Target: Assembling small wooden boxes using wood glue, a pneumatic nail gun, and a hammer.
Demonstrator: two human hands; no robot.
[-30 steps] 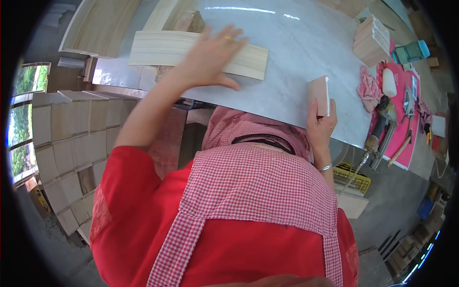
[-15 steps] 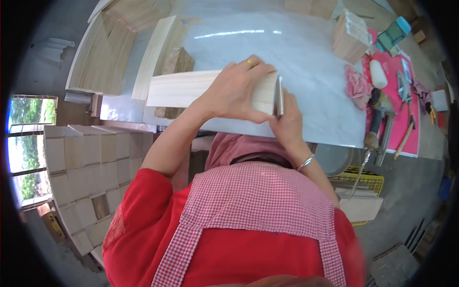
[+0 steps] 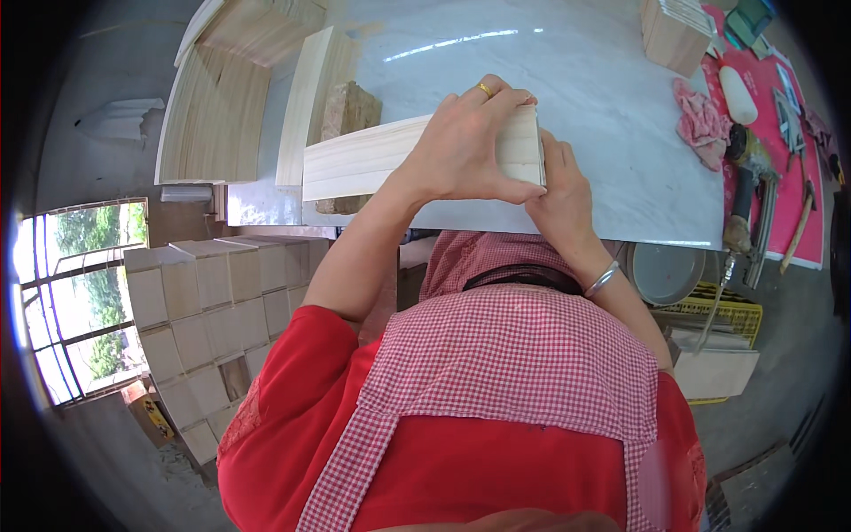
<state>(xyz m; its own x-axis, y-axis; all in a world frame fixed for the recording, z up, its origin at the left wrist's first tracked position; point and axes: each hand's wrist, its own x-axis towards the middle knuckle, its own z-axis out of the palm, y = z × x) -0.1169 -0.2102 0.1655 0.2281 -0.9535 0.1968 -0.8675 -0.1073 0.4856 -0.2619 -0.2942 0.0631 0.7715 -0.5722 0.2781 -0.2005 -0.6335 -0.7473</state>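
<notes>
A long pale wooden piece (image 3: 368, 160) with lengthwise lines lies across the near side of the white table; whether it is one block or stacked boards I cannot tell. My left hand (image 3: 465, 142) spans its right end from above, fingers over the far edge and thumb along the near one, closed on it. At that end my right hand (image 3: 565, 191) is upright, its fingers closed against a thin flat plate (image 3: 540, 146) whose narrow edge alone shows. A rough wooden block (image 3: 350, 111) sits under and behind the piece's left part.
Pale boards (image 3: 213, 115) stand at the left, near a single long board (image 3: 306, 97). To the right are a wood stack (image 3: 675, 35), a pink cloth (image 3: 702, 124), a white bottle (image 3: 737, 96) and a hose-fed tool (image 3: 743, 186). Stacked blocks (image 3: 208, 284) rise lower left.
The flat plate, which stood at the wooden piece's end with its shiny edge showing, now sits closer against it. My view has shifted, so everything appears further right, except the hands' grip.
</notes>
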